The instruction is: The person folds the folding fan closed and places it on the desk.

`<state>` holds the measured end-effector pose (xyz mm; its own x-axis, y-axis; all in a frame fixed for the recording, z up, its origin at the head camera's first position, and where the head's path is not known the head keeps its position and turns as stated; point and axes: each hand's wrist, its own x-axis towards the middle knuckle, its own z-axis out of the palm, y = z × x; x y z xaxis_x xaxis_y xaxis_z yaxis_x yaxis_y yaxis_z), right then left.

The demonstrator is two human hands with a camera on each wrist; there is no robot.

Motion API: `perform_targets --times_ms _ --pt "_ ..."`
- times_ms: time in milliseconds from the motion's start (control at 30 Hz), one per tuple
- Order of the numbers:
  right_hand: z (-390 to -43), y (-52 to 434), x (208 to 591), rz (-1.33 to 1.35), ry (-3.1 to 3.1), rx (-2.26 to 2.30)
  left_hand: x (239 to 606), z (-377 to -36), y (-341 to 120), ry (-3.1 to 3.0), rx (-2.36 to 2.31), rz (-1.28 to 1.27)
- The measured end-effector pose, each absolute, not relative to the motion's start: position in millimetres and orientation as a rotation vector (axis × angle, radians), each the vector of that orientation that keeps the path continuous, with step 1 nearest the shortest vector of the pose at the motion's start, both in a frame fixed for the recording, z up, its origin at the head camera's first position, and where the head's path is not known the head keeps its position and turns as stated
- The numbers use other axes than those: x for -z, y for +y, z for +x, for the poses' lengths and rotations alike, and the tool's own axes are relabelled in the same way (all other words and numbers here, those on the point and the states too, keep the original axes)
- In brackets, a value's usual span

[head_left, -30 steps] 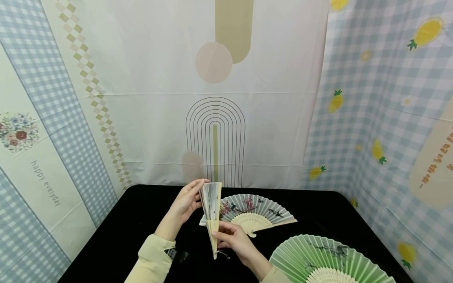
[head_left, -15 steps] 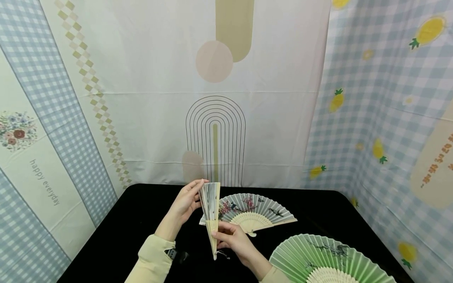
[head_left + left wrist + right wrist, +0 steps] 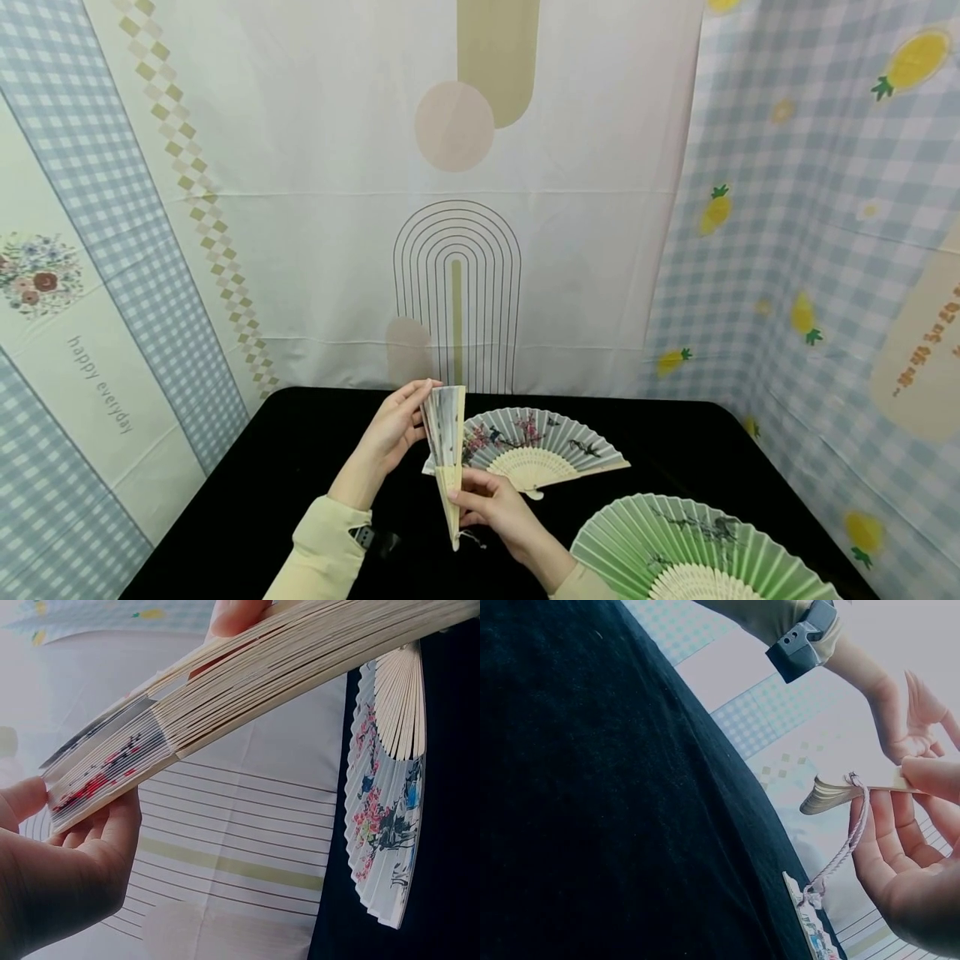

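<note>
Between my hands, a nearly folded hand fan (image 3: pixel 448 429) stands upright over the black table. My left hand (image 3: pixel 392 429) pinches its pale leaf end, thumb on top and fingers curled beneath, as the left wrist view shows. Lower down, my right hand (image 3: pixel 501 506) grips the wooden ribs (image 3: pixel 247 682) between thumb and fingers. Red and dark painting shows on the folded leaf (image 3: pixel 105 776). From the pivot end hangs a twisted cord (image 3: pixel 851 840). Behind it a spread white fan (image 3: pixel 540 442) with pink blossoms lies on the table, its left part covered by the held fan.
A spread green fan (image 3: pixel 690 542) lies at the front right, cut off by the frame's lower edge. The black table (image 3: pixel 247 517) ends at a patterned cloth backdrop (image 3: pixel 337 275), with checked cloth (image 3: pixel 750 250) at the right. A dark device is strapped at the left wrist.
The held fan's right edge has shifted slightly left. Both hands keep their grip in almost the same place, and the head view has tilted down a little.
</note>
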<state>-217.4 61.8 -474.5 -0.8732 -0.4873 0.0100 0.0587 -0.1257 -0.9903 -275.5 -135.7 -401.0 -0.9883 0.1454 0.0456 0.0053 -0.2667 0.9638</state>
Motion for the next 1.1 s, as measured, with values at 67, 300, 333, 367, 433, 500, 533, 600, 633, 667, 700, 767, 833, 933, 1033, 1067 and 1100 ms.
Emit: perform_targets --times_ms 67,300,333,367,433,500,533,600,633,667,700,767,833,933,1033,1067,1100 --pt "-217 62 474 -0.478 1.788 2.054 401 -275 -136 1.845 -2.429 0.192" --pt "-218 65 473 -0.483 1.856 2.031 401 -274 -135 1.796 -2.461 0.203" --pt "-218 66 473 -0.483 1.868 2.030 402 -274 -135 1.784 -2.468 0.198" --pt "-218 66 473 -0.484 1.878 2.030 402 -274 -135 1.768 -2.477 0.194" --pt "-218 66 474 -0.483 1.884 2.033 402 -275 -136 1.744 -2.491 0.182" --pt "-218 66 475 -0.490 1.886 2.036 402 -275 -136 1.738 -2.494 0.176" --pt "-217 66 475 -0.493 1.887 2.040 401 -275 -136 1.739 -2.493 0.173" --pt "-216 65 475 -0.509 1.891 2.048 400 -274 -136 1.744 -2.491 0.166" --pt "-216 65 475 -0.512 1.893 2.049 400 -274 -136 1.746 -2.492 0.161" --pt "-216 65 475 -0.516 1.897 2.049 400 -273 -136 1.748 -2.491 0.159" --pt "-216 65 475 -0.516 1.905 2.046 399 -273 -136 1.751 -2.490 0.159" --pt "-216 64 476 -0.518 1.929 2.031 399 -273 -136 1.747 -2.494 0.161" --pt "-216 64 477 -0.511 1.959 2.004 398 -273 -136 1.740 -2.501 0.164" --pt "-213 64 479 -0.528 2.000 1.961 398 -273 -137 1.721 -2.517 0.168" --pt "-210 64 481 -0.560 2.050 1.918 397 -273 -137 1.715 -2.524 0.179" --pt "-209 64 483 -0.572 2.060 1.907 397 -274 -138 1.716 -2.525 0.183" --pt "-208 63 484 -0.583 2.072 1.897 397 -274 -138 1.721 -2.524 0.188"
